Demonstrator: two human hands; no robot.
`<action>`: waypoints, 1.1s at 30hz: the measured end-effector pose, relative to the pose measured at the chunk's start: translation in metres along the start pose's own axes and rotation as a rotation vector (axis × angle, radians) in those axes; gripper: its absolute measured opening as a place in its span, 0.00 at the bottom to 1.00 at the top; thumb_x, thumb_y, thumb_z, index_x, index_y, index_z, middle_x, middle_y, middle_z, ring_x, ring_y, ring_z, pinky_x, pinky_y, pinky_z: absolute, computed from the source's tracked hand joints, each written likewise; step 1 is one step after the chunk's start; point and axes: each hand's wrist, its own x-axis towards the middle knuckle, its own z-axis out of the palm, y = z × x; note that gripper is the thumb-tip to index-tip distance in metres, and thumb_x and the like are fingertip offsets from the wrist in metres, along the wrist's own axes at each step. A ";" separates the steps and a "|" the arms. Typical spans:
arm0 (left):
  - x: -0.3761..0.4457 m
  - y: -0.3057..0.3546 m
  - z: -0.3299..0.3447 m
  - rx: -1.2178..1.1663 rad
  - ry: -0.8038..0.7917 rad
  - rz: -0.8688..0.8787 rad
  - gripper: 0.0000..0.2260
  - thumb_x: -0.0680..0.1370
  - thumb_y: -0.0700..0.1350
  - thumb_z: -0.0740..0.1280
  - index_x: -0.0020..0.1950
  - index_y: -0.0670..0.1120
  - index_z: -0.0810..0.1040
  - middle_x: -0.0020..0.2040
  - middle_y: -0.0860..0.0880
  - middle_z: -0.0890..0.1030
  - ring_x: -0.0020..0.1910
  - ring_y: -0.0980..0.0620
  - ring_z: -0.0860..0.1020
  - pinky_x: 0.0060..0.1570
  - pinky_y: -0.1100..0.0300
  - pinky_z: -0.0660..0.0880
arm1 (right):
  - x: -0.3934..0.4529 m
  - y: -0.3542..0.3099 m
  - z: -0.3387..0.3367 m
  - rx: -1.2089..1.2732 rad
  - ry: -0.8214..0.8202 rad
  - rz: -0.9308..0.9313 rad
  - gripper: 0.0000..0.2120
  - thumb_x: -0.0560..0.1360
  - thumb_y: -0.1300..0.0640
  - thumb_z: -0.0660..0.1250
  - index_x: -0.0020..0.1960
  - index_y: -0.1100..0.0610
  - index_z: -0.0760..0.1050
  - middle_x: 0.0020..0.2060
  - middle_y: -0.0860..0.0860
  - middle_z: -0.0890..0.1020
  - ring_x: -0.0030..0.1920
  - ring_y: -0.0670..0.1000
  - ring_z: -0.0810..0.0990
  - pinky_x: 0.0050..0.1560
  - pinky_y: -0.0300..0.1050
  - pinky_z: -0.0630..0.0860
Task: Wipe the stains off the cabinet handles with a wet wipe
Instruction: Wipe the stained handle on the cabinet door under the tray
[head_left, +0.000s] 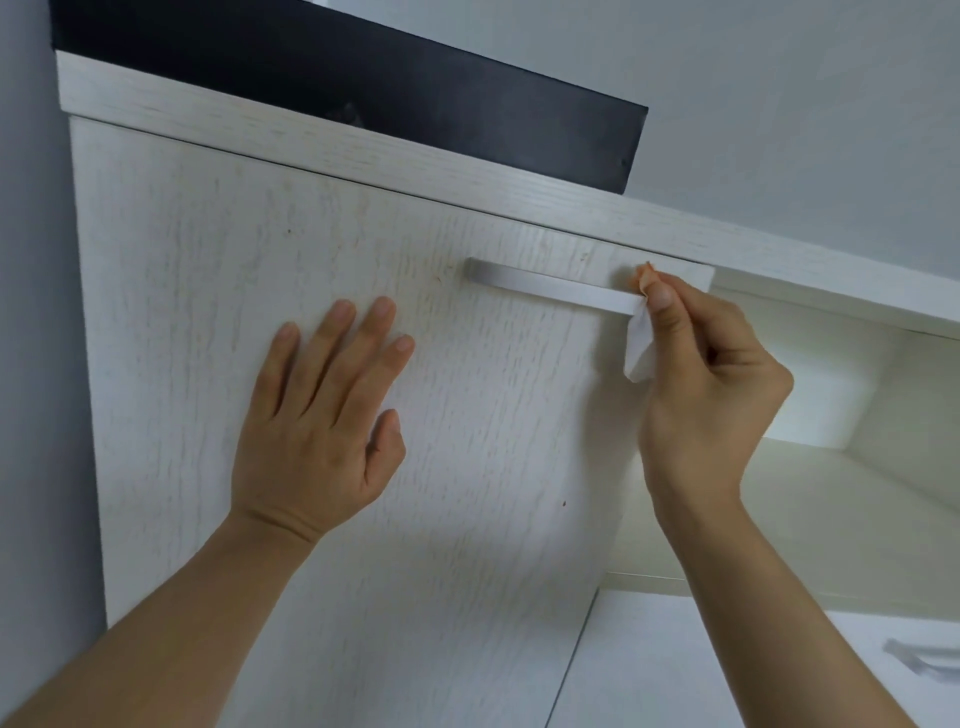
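A long silver bar handle (545, 287) runs across the upper part of a white wood-grain cabinet door (234, 291). My right hand (711, 374) pinches a white wet wipe (640, 345) between thumb and fingers and holds it around the handle's right end. An orange-stained bit of the wipe (644, 273) shows above my fingertips. My left hand (317, 415) lies flat on the door face with straight, spread fingers, below and left of the handle.
To the right is an open white shelf compartment (841, 395). A dark box (363, 88) sits on top of the cabinet. Another silver handle (919, 662) shows on a lower door at bottom right. A grey wall borders the left.
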 end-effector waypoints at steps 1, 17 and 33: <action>0.000 0.000 0.000 0.001 0.000 0.001 0.23 0.79 0.45 0.55 0.73 0.41 0.61 0.72 0.41 0.66 0.72 0.40 0.63 0.71 0.43 0.56 | -0.002 -0.002 0.002 -0.012 -0.003 0.013 0.05 0.75 0.55 0.69 0.47 0.45 0.82 0.44 0.41 0.84 0.55 0.47 0.79 0.56 0.36 0.73; 0.001 0.000 -0.003 0.057 -0.062 0.000 0.22 0.79 0.46 0.56 0.72 0.42 0.63 0.71 0.40 0.66 0.71 0.39 0.62 0.72 0.44 0.54 | -0.009 -0.027 0.000 -0.210 -0.036 -0.166 0.06 0.75 0.55 0.70 0.51 0.54 0.82 0.38 0.42 0.80 0.46 0.45 0.76 0.48 0.31 0.71; 0.146 -0.016 -0.149 -0.326 -1.333 -0.076 0.25 0.82 0.56 0.47 0.77 0.56 0.40 0.76 0.48 0.61 0.67 0.50 0.70 0.66 0.58 0.66 | 0.123 -0.134 0.038 -0.716 -1.004 0.150 0.09 0.79 0.50 0.63 0.46 0.50 0.81 0.41 0.47 0.80 0.41 0.47 0.78 0.43 0.40 0.75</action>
